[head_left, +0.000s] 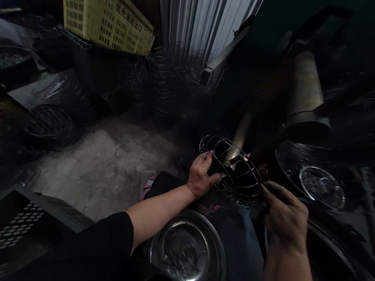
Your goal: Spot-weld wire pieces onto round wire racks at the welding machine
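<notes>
My left hand (201,175) grips the near left rim of a round wire cage (231,169), fingers curled round its wires. My right hand (284,215) holds the cage's right edge in a pinch. The cage is tilted and sits against a metal rod or electrode (260,154) coming down from a machine (304,99) at the right, where a small glowing spot shows. A shiny metal bowl (190,255) with thin wire pieces in it lies on my lap, just below my left forearm.
Stacks of finished wire cages (171,81) stand at the back, more (48,121) lie at the left. A yellow plastic crate (104,11) rests up left, a dark crate (12,231) at bottom left. Round metal rings and a disc (322,185) lie at the right. Concrete floor (107,170) in the middle.
</notes>
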`<action>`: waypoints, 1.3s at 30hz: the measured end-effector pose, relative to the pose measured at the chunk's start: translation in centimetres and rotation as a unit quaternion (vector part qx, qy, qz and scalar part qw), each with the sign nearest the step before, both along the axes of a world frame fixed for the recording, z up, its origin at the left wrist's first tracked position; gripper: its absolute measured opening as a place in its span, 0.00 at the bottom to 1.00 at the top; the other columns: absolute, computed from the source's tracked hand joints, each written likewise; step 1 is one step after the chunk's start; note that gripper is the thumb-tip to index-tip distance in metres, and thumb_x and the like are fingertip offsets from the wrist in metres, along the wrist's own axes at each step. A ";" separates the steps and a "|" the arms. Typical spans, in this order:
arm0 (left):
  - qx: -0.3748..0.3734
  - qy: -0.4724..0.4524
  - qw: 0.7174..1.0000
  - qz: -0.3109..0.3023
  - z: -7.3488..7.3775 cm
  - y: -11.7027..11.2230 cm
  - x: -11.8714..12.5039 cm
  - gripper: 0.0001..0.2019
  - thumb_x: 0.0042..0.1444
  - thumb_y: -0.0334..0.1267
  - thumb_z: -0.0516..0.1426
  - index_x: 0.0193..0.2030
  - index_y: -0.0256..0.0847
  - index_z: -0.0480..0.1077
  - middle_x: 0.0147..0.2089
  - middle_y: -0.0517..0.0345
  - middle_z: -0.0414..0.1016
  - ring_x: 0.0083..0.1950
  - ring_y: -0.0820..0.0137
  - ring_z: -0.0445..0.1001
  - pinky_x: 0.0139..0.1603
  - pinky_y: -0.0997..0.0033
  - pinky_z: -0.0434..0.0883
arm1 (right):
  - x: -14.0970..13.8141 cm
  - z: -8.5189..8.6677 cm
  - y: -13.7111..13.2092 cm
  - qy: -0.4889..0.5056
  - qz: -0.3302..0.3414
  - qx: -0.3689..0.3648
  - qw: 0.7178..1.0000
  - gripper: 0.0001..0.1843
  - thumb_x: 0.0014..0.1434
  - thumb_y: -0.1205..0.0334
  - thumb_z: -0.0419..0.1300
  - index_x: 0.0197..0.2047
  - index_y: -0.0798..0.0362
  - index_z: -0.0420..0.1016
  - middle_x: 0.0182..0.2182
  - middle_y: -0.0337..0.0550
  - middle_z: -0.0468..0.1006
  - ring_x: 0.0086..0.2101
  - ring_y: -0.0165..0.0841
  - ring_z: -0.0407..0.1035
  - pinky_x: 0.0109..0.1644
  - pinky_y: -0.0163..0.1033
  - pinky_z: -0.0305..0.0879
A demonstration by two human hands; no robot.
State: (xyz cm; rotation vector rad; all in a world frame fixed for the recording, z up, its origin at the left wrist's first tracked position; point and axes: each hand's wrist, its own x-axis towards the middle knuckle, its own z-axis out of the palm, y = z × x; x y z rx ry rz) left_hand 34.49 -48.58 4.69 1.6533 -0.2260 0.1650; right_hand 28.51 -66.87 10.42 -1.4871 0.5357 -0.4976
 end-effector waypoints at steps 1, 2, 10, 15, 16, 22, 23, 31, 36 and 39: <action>0.003 0.000 1.000 -0.002 0.1 0.0 0.0 0.31 0.49 0.39 0.69 0.61 0.40 0.71 0.66 0.44 0.69 0.70 0.55 0.63 0.74 0.58 0.55 | 0.0 0.1 0.1 0.000 -0.003 -0.002 1.000 0.24 0.26 0.54 0.79 0.30 0.52 0.81 0.22 0.37 0.75 0.20 0.27 0.63 0.21 0.33 0.58; 0.009 -0.002 1.000 -0.006 0.2 0.0 -0.1 0.31 0.50 0.39 0.69 0.62 0.40 0.71 0.67 0.44 0.69 0.71 0.55 0.63 0.75 0.58 0.54 | -0.1 0.2 0.1 0.002 -0.006 -0.003 1.000 0.24 0.27 0.55 0.79 0.30 0.52 0.81 0.21 0.37 0.74 0.20 0.27 0.62 0.21 0.33 0.56; 0.019 0.012 0.999 -0.026 0.1 -0.3 0.3 0.31 0.52 0.39 0.68 0.64 0.41 0.68 0.69 0.45 0.66 0.73 0.58 0.59 0.76 0.57 0.52 | 0.0 0.8 0.4 0.003 -0.017 0.013 1.000 0.19 0.26 0.60 0.78 0.27 0.51 0.82 0.22 0.39 0.76 0.22 0.30 0.66 0.22 0.35 0.62; -0.019 0.005 1.000 -0.009 -0.4 -0.8 0.2 0.29 0.48 0.37 0.70 0.58 0.41 0.72 0.65 0.45 0.70 0.70 0.57 0.64 0.74 0.60 0.56 | -0.2 1.1 0.4 0.004 -0.031 0.010 0.999 0.20 0.25 0.60 0.78 0.27 0.51 0.83 0.22 0.40 0.77 0.22 0.31 0.67 0.22 0.35 0.62; -0.019 0.003 1.000 -0.007 -0.4 -0.8 0.2 0.28 0.48 0.37 0.70 0.57 0.41 0.73 0.65 0.45 0.71 0.70 0.57 0.64 0.74 0.60 0.56 | -0.2 1.2 0.5 0.005 -0.032 0.003 0.999 0.20 0.26 0.60 0.78 0.27 0.52 0.83 0.23 0.40 0.77 0.22 0.31 0.67 0.23 0.35 0.63; -0.011 0.034 0.999 -0.001 0.2 -1.1 -0.1 0.28 0.46 0.36 0.71 0.55 0.41 0.74 0.62 0.47 0.72 0.67 0.57 0.67 0.73 0.61 0.59 | -0.4 2.0 0.6 0.024 -0.033 0.009 0.999 0.21 0.24 0.58 0.79 0.26 0.53 0.82 0.21 0.40 0.76 0.22 0.30 0.66 0.23 0.34 0.61; -0.010 0.035 0.999 -0.005 0.3 -1.0 -0.1 0.28 0.46 0.35 0.71 0.56 0.41 0.74 0.62 0.47 0.72 0.67 0.57 0.68 0.73 0.62 0.60 | -0.6 2.2 0.5 0.029 -0.033 0.003 0.999 0.22 0.24 0.59 0.79 0.27 0.54 0.83 0.21 0.40 0.76 0.22 0.29 0.66 0.23 0.34 0.61; -0.028 0.072 0.997 0.029 -0.7 0.2 0.5 0.33 0.41 0.35 0.73 0.57 0.38 0.74 0.60 0.47 0.74 0.64 0.58 0.70 0.71 0.61 0.62 | -1.6 3.1 -0.5 0.124 0.071 -0.135 0.980 0.23 0.37 0.50 0.75 0.37 0.53 0.86 0.31 0.46 0.83 0.31 0.36 0.74 0.33 0.38 0.70; -0.027 0.082 0.995 0.040 -0.8 -0.1 1.5 0.34 0.43 0.37 0.72 0.59 0.38 0.73 0.58 0.48 0.75 0.62 0.59 0.71 0.69 0.61 0.64 | 0.2 2.3 -0.1 0.057 0.021 -0.126 0.990 0.21 0.35 0.51 0.75 0.34 0.53 0.86 0.32 0.46 0.83 0.34 0.40 0.76 0.36 0.41 0.73; -0.024 0.086 0.995 0.040 -0.8 -0.4 2.0 0.34 0.42 0.37 0.72 0.59 0.38 0.73 0.57 0.48 0.75 0.62 0.58 0.71 0.68 0.61 0.64 | 0.9 2.0 0.0 0.044 0.009 -0.114 0.992 0.20 0.34 0.52 0.76 0.32 0.52 0.86 0.32 0.46 0.83 0.35 0.41 0.76 0.41 0.44 0.74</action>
